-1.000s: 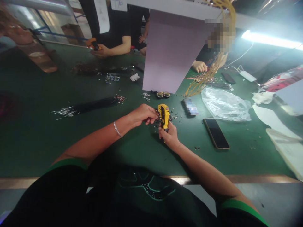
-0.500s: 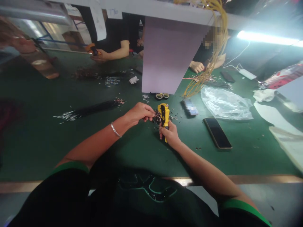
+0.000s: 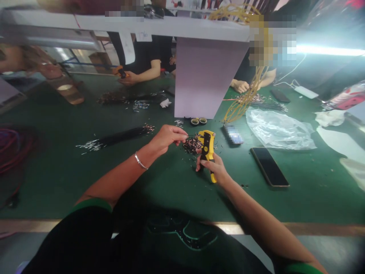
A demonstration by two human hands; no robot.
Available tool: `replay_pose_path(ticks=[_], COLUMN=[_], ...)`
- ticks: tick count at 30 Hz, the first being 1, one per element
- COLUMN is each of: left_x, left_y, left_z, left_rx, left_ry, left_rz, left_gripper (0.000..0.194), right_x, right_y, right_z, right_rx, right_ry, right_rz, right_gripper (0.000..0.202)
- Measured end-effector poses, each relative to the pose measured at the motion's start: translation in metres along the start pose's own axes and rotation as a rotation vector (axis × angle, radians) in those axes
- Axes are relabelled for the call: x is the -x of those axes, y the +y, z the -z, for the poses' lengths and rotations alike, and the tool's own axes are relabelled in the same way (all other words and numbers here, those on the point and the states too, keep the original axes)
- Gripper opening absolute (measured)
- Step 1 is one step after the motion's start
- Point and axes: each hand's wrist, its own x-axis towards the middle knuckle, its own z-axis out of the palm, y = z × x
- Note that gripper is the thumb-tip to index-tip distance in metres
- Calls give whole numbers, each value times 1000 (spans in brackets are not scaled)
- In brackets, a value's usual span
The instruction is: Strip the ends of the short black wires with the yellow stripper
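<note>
My right hand (image 3: 213, 166) is wrapped round the handles of a yellow and black hand tool (image 3: 207, 147), whose head points up and left. My left hand (image 3: 170, 137) pinches a thin dark wire (image 3: 190, 136) between thumb and fingertips, its far end close to the tool's head. Under and between the hands lies a pile of small dark and coppery scraps (image 3: 191, 146). Left of my left hand a bundle of black wires (image 3: 119, 136) with silvery ends lies on the green table (image 3: 159, 186).
Two black rings (image 3: 199, 121) sit at the foot of an upright panel (image 3: 207, 80). On the right are a phone (image 3: 269, 166), a clear plastic bag (image 3: 281, 129) and hanging yellow cables (image 3: 236, 110). Across the table, a person holds an orange tool (image 3: 119, 72).
The yellow tool has moved right, away from my left hand, and tilts more to the left. The wire and more of the scrap pile now show. The whole view has shifted slightly.
</note>
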Motion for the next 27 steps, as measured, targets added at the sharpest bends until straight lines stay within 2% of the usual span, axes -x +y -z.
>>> replay_pose_path(ticks=[7, 15, 19, 27], left_x=[-1, 0, 0, 0], left_y=[2, 3, 3, 3], left_z=[5, 6, 6, 8], left_rx=[-3, -1, -21, -80], left_ry=[-8, -111, -172, -211], left_rz=[-31, 5, 22, 27], left_gripper=[5, 2, 5, 6], right_x=[3, 7, 6, 4], right_y=[-10, -9, -9, -5], right_z=[7, 6, 6, 9], right_rx=[-34, -120, -107, -116], right_ry=[-95, -220, -222, -206], right_rz=[-1, -64, -93, -103], right_gripper=[46, 47, 47, 46])
